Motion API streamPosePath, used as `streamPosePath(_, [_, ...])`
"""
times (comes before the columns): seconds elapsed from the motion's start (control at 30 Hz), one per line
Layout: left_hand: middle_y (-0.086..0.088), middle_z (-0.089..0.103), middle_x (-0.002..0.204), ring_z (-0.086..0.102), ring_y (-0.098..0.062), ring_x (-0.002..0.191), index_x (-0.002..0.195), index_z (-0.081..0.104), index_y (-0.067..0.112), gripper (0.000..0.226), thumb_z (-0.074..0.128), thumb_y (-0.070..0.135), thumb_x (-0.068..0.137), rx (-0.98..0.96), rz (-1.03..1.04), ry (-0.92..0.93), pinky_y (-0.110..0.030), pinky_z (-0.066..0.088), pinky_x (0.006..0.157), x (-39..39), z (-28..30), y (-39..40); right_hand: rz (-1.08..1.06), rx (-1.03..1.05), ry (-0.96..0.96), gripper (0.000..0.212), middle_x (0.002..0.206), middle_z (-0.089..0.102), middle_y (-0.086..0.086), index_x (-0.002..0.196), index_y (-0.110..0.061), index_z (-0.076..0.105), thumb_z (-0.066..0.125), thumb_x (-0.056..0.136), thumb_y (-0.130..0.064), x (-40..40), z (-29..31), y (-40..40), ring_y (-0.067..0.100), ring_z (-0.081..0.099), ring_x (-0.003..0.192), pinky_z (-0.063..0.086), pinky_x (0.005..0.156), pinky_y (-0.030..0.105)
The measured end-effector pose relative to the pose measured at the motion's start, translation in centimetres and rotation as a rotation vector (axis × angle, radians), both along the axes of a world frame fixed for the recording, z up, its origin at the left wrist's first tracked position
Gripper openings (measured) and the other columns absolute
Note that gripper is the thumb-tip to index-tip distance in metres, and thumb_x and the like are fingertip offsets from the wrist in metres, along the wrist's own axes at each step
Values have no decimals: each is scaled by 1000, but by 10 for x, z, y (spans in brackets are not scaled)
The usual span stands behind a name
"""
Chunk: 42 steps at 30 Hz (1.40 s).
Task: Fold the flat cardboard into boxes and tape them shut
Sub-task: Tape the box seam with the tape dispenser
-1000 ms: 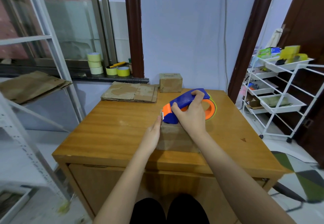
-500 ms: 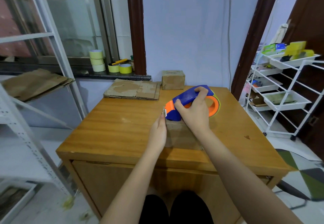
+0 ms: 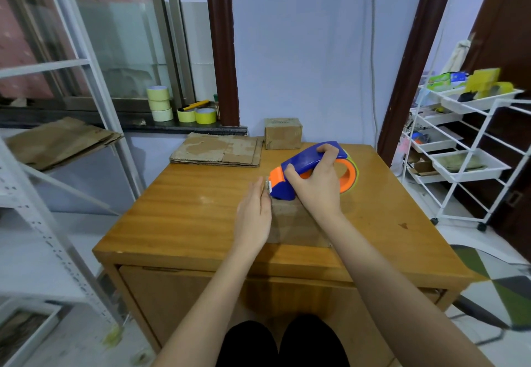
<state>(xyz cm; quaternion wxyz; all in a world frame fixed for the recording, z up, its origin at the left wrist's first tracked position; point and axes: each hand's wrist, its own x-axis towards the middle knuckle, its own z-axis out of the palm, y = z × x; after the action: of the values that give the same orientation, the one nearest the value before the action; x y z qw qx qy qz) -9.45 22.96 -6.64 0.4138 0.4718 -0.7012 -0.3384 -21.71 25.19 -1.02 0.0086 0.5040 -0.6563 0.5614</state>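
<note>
Right-hand grip is wrapped tight around the blue and orange tape dispenser, its nose down on the far end of the box. Left hand lies flat with straight fingers against the box's left side, steadying it. The box sits near the counter's front edge, right under both hands. Looks like mid-taping on this one. One finished box sits at the back edge, and a flat cardboard stack beside it is left to fold.

pale purple wall behind wooden bench. big window on left. white wire rack on right. dark door frame.
</note>
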Motion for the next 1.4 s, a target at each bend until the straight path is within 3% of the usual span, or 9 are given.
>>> streamPosePath(0.23, [1,54,139,38,-15,137,135,52,16,47,23,33,103,-476,60,-495,-30,22,112,17,6,-8,-3,-3,-9,61,87,53,-6,120,-15,34,74,78,-35,-2,0,1,13,58,77,48,64,25])
streamPosePath(0.33, [-2,63,126,49,-20,130,124,63,12,52,22,34,99,-621,78,-628,-34,29,109,22,9,-15,-15,-15,-5,67,88,50,-7,120,-14,35,77,75,-41,-2,2,3,13,55,76,40,64,22])
streamPosePath(0.43, [-3,68,117,55,-23,123,116,68,11,50,27,31,98,-671,107,-730,-40,35,107,23,13,-15,-19,-10,-4,70,85,46,-11,121,-13,34,78,73,-40,-2,3,3,13,54,76,40,66,24])
streamPosePath(0.57, [-4,71,110,59,-27,118,111,71,10,49,30,30,95,-686,104,-830,-45,42,102,24,21,-10,4,14,-10,66,81,49,-13,122,-13,32,74,75,-32,-5,6,2,20,60,78,53,71,41])
streamPosePath(0.77, [-4,69,114,54,-28,124,113,70,12,54,23,33,94,-641,89,-935,-48,40,105,23,27,-6,47,14,-17,65,90,58,-1,123,-15,29,72,76,-29,-12,6,1,19,62,80,54,72,40])
streamPosePath(0.93, [-6,72,106,58,-31,119,102,74,11,50,29,30,92,-670,92,-954,-51,44,101,21,28,-5,67,12,-26,66,91,59,0,124,-14,28,72,76,-27,-19,6,2,17,62,81,51,68,29])
streamPosePath(1.03, [-6,72,107,58,-30,119,102,74,11,49,30,29,92,-679,73,-936,-50,44,102,20,30,-3,57,8,-53,66,83,53,-9,124,-14,29,73,76,-26,-21,8,5,16,61,80,52,71,32])
streamPosePath(1.23, [-5,44,146,30,-15,141,137,50,10,60,13,38,99,-645,-51,-761,-27,13,114,21,26,0,27,-37,-74,67,82,45,-16,124,-11,31,74,76,-27,-20,5,9,19,59,82,51,77,38])
streamPosePath(1.4, [-3,36,152,25,-10,143,146,34,12,54,17,39,103,-583,-102,-693,-19,4,113,18,24,-4,-6,-44,-41,68,84,45,-14,126,-9,32,75,77,-31,-19,3,9,19,59,82,52,76,38])
